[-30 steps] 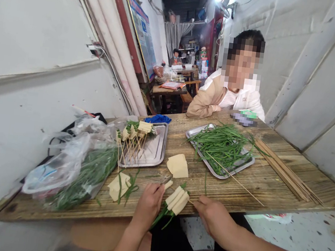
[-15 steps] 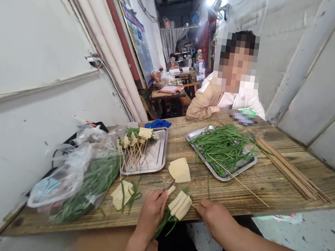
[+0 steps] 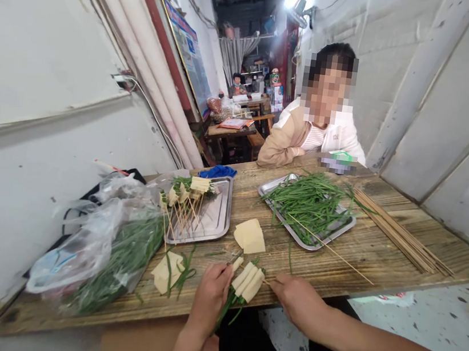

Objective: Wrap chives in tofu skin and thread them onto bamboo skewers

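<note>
At the table's near edge, my left hand [image 3: 211,293] is closed around a pale tofu-skin roll [image 3: 238,263] with green chives hanging below it. My right hand [image 3: 299,300] pinches a thin wooden skewer [image 3: 267,282]. Several chive-filled rolls [image 3: 248,282] sit side by side on that skewer, between my two hands. Just beyond them lies a small stack of square tofu-skin sheets [image 3: 250,236]. More sheets [image 3: 164,274], with loose chives [image 3: 187,274] next to them, are left of my left hand.
A metal tray [image 3: 223,211] holds several finished skewers [image 3: 185,203]. Another tray [image 3: 265,189] carries a heap of cut chives [image 3: 311,203]. Bare skewers [image 3: 400,232] lie at right, and a plastic bag of greens [image 3: 120,258] at left. A person [image 3: 285,139] sits across the table.
The whole view has shifted slightly. My hands keep nearly the same hold, with the rolls on the skewer still between them.
</note>
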{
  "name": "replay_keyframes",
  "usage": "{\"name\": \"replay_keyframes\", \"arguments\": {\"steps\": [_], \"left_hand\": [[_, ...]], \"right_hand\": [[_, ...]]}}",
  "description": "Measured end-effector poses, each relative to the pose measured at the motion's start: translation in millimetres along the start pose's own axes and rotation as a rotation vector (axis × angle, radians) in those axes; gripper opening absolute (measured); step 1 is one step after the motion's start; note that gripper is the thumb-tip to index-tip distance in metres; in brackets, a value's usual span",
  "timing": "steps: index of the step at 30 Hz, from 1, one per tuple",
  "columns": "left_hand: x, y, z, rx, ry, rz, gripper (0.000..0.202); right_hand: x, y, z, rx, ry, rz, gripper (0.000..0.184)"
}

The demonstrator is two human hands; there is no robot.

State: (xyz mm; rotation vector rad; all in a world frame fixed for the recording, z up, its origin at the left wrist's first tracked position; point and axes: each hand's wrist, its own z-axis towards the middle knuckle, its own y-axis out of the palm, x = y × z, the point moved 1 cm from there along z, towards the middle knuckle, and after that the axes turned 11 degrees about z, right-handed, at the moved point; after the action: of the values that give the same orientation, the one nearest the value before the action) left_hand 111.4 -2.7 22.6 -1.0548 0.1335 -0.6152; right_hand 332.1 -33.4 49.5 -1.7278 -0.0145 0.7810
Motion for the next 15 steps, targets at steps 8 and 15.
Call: {"name": "replay_keyframes", "arguments": {"steps": [8, 15], "left_hand": [[-1.6, -5.4, 1.3, -0.034, 0.01, -0.076, 0.029], [-3.5, -3.7, 5.1, -0.054, -0.034, -0.107, 0.026]], "right_hand": [[4.0, 1.5, 13.2, 0.034, -0.074, 0.021, 0.027], [15.2, 4.4, 28.0, 0.134, -0.174, -0.056, 0.021]]}}
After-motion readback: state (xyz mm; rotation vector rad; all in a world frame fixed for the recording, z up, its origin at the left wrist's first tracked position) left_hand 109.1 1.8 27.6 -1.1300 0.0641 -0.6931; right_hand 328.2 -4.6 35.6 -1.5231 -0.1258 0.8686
